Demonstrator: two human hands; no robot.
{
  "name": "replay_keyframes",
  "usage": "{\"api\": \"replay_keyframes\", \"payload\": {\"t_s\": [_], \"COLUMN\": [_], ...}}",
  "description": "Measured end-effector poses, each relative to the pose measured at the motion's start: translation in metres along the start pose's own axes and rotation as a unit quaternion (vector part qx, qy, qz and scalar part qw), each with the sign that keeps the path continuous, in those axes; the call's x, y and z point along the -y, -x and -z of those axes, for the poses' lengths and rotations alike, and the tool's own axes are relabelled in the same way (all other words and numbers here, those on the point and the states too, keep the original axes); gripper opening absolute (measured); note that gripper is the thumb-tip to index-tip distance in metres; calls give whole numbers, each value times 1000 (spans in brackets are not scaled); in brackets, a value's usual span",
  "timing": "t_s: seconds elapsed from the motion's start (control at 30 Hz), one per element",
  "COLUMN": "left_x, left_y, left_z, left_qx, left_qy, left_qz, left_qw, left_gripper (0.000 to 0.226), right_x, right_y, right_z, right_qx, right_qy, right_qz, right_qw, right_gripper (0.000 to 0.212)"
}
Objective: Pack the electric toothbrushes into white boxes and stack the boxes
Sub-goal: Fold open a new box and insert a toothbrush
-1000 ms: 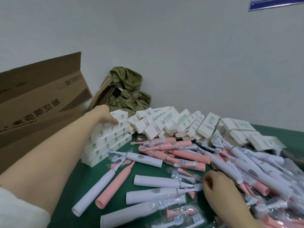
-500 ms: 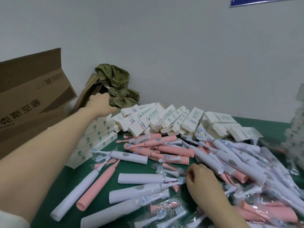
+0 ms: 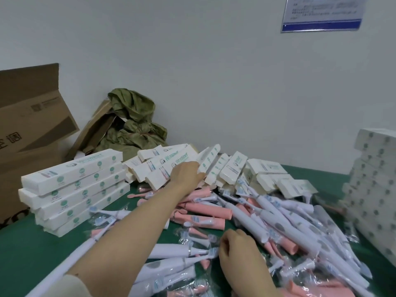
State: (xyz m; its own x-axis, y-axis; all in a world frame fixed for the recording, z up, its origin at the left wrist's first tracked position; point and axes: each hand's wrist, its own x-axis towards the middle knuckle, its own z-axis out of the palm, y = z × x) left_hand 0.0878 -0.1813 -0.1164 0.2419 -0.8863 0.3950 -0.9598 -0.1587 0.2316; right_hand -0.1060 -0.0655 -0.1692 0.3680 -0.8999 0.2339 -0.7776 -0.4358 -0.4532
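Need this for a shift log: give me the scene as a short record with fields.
Left hand: lies on the loose heap of white cardboard boxes; grip unclear
Right hand: fingers curled amid the pile of white and pink plastic electric toothbrushes; grip unclear
Left side: neat stack of white boxes
Right side: taller stack of white boxes
Surface: green table
Behind: brown cardboard carton, crumpled olive-green bag
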Motion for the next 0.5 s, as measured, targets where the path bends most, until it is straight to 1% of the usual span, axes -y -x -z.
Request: {"api": "replay_keyframes", "payload": {"t_s": [0.07, 0.13, 0.2, 0.27, 0.3, 0.33, 0.37, 0.4, 0.43, 0.5], "left_x": [-6, -10, -12, -13, -12, -11, -9, -8, -9, -11], "left_y": [7, 21, 43, 71, 86, 100, 113, 126, 136, 150], "left_z": [17, 40, 66, 91, 102, 113, 122, 132, 140, 151], "left_qx": [-50, -105, -142, -162, -170, -174, -175, -174, -172, -175], "left_qy": [65, 151, 222, 248, 243, 230, 214, 195, 176, 142], "left_qz": [8, -5, -50, -92, -108, -126, -151, -177, -202, -254], "left_qw": [997, 983, 963, 951, 949, 949, 949, 949, 948, 941], "left_gripper": [34, 29, 21, 24, 29, 31, 31, 30, 30, 33], "right_x": [-3, -7, -9, -8, -8, -8, -5, -1, 5, 19], "right_y": [-1, -1, -1, -2, -3, -4, -5, -6, -7, -12], "right_z": [1, 4, 10, 24, 32, 41, 51, 61, 68, 76], "right_qx": [-6, -4, -21, -81, -136, -198, -251, -286, -295, -262], "right_qy": [0, -24, -102, -183, -203, -204, -191, -165, -136, -102], "right_qz": [4, -11, -42, -56, -44, -14, 29, 78, 126, 185], "right_qw": [1000, 1000, 994, 978, 969, 959, 949, 941, 937, 942], "right_gripper": [12, 13, 11, 12, 20, 30, 40, 49, 56, 62]}}
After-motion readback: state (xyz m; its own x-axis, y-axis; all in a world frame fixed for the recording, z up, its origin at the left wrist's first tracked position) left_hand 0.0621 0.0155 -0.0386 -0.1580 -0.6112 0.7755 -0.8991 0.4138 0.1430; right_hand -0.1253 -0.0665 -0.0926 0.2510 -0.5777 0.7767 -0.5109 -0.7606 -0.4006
